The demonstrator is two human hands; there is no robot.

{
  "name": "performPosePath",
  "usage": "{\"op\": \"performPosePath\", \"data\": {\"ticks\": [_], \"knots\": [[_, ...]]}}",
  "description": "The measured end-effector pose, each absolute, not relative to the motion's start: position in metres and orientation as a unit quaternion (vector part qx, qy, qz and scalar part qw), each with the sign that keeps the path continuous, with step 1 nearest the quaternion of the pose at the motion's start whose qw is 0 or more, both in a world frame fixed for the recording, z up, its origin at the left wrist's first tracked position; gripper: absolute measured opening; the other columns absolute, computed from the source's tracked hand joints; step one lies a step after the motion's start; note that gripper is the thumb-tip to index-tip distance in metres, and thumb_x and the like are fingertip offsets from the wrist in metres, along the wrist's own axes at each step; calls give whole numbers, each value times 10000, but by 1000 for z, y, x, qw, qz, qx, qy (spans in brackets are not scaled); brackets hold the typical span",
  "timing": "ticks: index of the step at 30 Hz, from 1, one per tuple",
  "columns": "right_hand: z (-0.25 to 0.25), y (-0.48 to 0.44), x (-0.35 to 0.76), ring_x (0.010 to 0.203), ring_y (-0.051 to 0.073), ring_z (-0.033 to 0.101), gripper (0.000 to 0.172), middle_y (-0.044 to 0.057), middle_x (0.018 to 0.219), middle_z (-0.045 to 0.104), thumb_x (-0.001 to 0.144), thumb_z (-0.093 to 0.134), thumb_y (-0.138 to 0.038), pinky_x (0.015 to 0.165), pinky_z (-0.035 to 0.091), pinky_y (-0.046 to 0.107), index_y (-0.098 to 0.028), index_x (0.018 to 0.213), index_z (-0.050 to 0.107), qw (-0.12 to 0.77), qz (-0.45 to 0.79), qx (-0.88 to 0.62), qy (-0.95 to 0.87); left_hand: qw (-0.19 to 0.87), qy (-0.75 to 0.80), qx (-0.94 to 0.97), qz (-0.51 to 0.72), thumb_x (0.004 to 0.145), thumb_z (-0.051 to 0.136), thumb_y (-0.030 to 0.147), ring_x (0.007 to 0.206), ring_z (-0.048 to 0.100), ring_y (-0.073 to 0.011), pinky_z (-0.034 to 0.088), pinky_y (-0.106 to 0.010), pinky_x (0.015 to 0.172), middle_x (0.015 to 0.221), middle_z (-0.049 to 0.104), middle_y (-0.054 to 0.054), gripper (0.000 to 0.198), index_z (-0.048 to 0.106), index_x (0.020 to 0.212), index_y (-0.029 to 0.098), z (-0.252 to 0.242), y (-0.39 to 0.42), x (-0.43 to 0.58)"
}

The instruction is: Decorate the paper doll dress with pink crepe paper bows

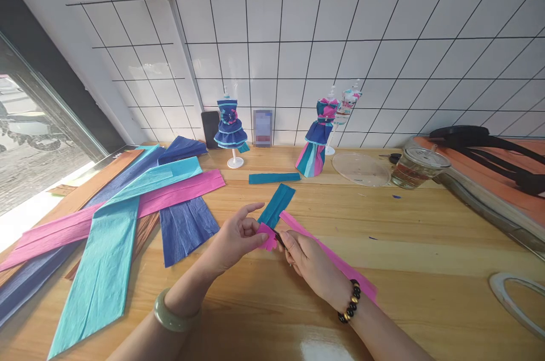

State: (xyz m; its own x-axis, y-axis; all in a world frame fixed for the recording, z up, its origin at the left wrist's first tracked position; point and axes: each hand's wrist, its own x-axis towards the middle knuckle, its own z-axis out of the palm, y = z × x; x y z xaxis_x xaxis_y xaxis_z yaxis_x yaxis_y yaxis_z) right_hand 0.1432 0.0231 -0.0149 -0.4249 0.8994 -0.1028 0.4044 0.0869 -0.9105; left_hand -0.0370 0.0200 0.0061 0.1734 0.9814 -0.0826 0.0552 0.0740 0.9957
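Note:
My left hand (235, 239) pinches a small pink scalloped paper piece (267, 236) between thumb and fingers, with the index finger raised. My right hand (307, 261) is closed around a small dark tool, likely scissors (279, 239), whose tip meets the pink piece. Under my right wrist a long pink crepe strip (336, 261) lies on the wooden table (426, 247). A teal crepe strip (276, 205) lies just behind my hands.
Folded crepe paper sheets (114, 219) in teal, pink, blue and brown spread over the left side. Two small dress mannequins (230, 128) (317, 142) stand at the back wall, with a short teal strip (275, 177) between them. A plastic cup (415, 168) and lid (361, 169) sit at the right.

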Motion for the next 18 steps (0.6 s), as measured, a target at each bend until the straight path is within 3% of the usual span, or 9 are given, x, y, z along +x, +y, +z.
{"op": "performPosePath", "data": {"ticks": [18], "knots": [[-14, 23, 144, 487, 86, 350, 460, -43, 564, 387, 900, 236, -540, 459, 294, 204, -189, 711, 466, 255, 486, -474, -688, 545, 493, 532, 420, 711, 648, 283, 637, 536, -128, 377, -227, 523, 660, 540, 40, 604, 383, 1246, 191, 5, 21, -38]]}}
